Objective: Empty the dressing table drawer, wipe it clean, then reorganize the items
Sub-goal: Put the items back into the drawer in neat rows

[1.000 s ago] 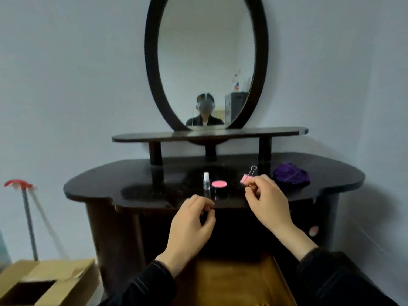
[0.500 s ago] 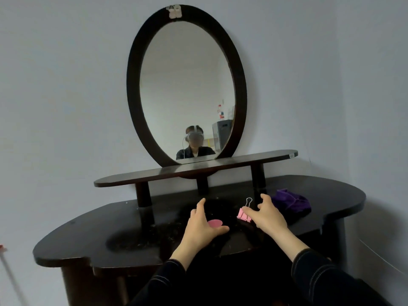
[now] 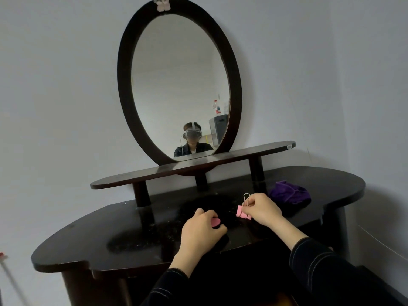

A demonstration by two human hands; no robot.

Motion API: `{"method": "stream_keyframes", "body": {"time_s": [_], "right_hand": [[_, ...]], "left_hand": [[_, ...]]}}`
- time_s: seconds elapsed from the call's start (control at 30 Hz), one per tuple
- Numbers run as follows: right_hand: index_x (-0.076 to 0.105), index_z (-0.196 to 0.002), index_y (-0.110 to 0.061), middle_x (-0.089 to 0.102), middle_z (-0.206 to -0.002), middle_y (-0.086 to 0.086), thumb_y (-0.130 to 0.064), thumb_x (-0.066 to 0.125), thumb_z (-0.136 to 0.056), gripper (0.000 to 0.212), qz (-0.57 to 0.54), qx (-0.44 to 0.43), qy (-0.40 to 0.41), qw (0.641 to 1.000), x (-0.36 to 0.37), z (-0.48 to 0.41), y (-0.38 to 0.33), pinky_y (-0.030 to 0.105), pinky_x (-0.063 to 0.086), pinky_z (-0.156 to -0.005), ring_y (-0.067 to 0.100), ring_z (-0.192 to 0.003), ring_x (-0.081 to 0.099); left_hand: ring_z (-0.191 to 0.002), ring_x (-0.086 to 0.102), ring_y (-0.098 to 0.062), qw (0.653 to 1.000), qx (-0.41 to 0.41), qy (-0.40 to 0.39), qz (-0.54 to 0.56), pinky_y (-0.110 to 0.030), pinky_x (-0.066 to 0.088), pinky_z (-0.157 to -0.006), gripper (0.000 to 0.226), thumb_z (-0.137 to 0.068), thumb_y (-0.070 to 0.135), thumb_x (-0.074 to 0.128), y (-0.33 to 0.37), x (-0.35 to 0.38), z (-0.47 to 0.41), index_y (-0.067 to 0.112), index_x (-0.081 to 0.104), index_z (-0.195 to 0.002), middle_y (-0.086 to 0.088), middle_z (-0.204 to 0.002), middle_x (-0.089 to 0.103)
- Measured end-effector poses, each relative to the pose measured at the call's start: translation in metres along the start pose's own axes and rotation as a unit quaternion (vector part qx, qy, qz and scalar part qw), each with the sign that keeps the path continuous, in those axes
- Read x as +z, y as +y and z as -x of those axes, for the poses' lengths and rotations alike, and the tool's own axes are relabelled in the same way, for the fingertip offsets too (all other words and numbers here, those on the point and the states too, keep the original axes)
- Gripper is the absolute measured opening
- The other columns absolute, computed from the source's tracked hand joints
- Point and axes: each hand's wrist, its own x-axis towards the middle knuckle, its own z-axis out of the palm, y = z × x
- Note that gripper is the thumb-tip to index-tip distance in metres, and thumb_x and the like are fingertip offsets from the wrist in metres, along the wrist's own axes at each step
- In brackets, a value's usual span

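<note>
No text, brand or number was legible. A small pale sticker (image 3: 289, 146) on the right end of the dressing table (image 3: 88, 246) shelf (image 3: 154, 173) was too small to read. The red label on a bottle (image 3: 217, 108) reflected in the mirror (image 3: 176, 74) was blurred.

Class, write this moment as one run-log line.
left hand: grips pink-topped jar | right hand: pinches pink binder clip | purple cloth: lies on table

Head view, facing dressing table (image 3: 92, 250)
</note>
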Motion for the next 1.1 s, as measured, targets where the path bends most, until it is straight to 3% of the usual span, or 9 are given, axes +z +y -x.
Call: {"method": "stream_keyframes", "body": {"time_s": [0.2,0.27,0.37,0.47,0.57,0.73,0.87,1.0,1.1], "right_hand": [[0.073,-0.072,-0.013,0.073,-0.08,0.002,-0.023,0.074,-0.086,0.017,-0.131,-0.023,-0.029,0.991,-0.004,0.021,0.005,0.043,0.054,-0.086,0.019,-0.085,0.07],[0.073,-0.071,-0.015,0.072,-0.075,0.0,-0.023,0.074,-0.087,0.018,-0.16,-0.026,-0.019,0.987,-0.003,0.034,0.002,0.038,0.054,-0.079,0.018,-0.079,0.069],[0.074,-0.071,-0.018,0.065,-0.059,-0.01,-0.017,0.073,-0.09,0.018,-0.254,-0.046,-0.013,0.966,-0.007,0.059,-0.012,0.019,0.045,-0.056,0.003,-0.057,0.058],[0.071,-0.078,-0.016,0.061,-0.059,-0.009,-0.015,0.069,-0.093,0.016,-0.307,-0.098,0.007,0.947,-0.01,0.101,-0.026,0.015,0.039,-0.049,0.004,-0.053,0.051],[0.068,-0.081,-0.024,0.063,-0.065,-0.01,-0.022,0.066,-0.097,0.017,-0.29,-0.183,-0.007,0.939,0.003,0.15,-0.025,0.013,0.042,-0.055,0.001,-0.059,0.055],[0.067,-0.083,-0.028,0.06,-0.067,-0.018,-0.028,0.056,-0.101,0.021,-0.189,-0.196,-0.12,0.955,0.057,0.203,0.011,0.012,0.041,-0.061,0.003,-0.065,0.059],[0.07,-0.086,-0.016,0.062,-0.079,-0.005,-0.026,0.058,-0.101,0.022,-0.078,-0.11,-0.243,0.961,0.113,0.204,0.07,0.017,0.041,-0.06,0.004,-0.069,0.058],[0.072,-0.083,-0.014,0.066,-0.072,-0.009,-0.025,0.058,-0.101,0.025,-0.044,-0.017,-0.352,0.935,0.159,0.193,0.114,0.012,0.041,-0.049,-0.001,-0.061,0.061],[0.072,-0.084,-0.019,0.066,-0.062,-0.013,-0.031,0.059,-0.101,0.025,-0.003,-0.016,-0.419,0.908,0.181,0.194,0.133,0.014,0.04,-0.047,-0.001,-0.055,0.059]], "left_hand": [[-0.064,0.05,-0.005,0.998,-0.022,0.053,0.01,-0.018,0.029,-0.051,0.04,-0.068,0.066,0.055,0.006,-0.007,0.026,0.027,0.053,-0.077,0.009,-0.077,0.05],[-0.064,0.051,-0.004,0.996,-0.03,0.07,0.036,-0.017,0.03,-0.052,0.042,-0.064,0.068,0.052,0.008,-0.011,0.038,0.028,0.052,-0.075,0.01,-0.076,0.051],[-0.065,0.054,-0.002,0.98,-0.059,0.081,0.171,-0.018,0.035,-0.057,0.035,-0.066,0.062,0.064,0.013,-0.03,0.055,0.028,0.056,-0.073,0.011,-0.071,0.057],[-0.057,0.045,-0.001,0.911,-0.045,0.091,0.399,-0.02,0.037,-0.056,0.026,-0.075,0.042,0.073,0.016,-0.051,0.09,0.019,0.063,-0.073,0.014,-0.061,0.053],[-0.056,0.043,-0.006,0.825,-0.078,0.044,0.558,-0.017,0.034,-0.047,0.031,-0.078,0.045,0.07,0.006,-0.046,0.143,0.014,0.065,-0.08,0.006,-0.063,0.051],[-0.05,0.041,-0.018,0.689,-0.307,-0.127,0.644,-0.021,0.025,-0.04,0.049,-0.087,0.058,0.059,-0.035,0.003,0.204,0.01,0.067,-0.09,-0.015,-0.076,0.052],[-0.045,0.046,-0.016,0.568,-0.438,-0.193,0.669,-0.016,0.025,-0.033,0.05,-0.094,0.055,0.052,-0.067,0.053,0.228,0.007,0.064,-0.093,-0.009,-0.073,0.06],[-0.047,0.049,-0.017,0.564,-0.539,-0.179,0.599,-0.017,0.029,-0.035,0.033,-0.094,0.04,0.055,-0.084,0.095,0.221,0.009,0.056,-0.104,-0.012,-0.082,0.063],[-0.049,0.051,-0.018,0.585,-0.56,-0.171,0.562,-0.019,0.033,-0.039,0.029,-0.093,0.038,0.055,-0.086,0.119,0.213,0.009,0.058,-0.095,-0.011,-0.079,0.064]]}}
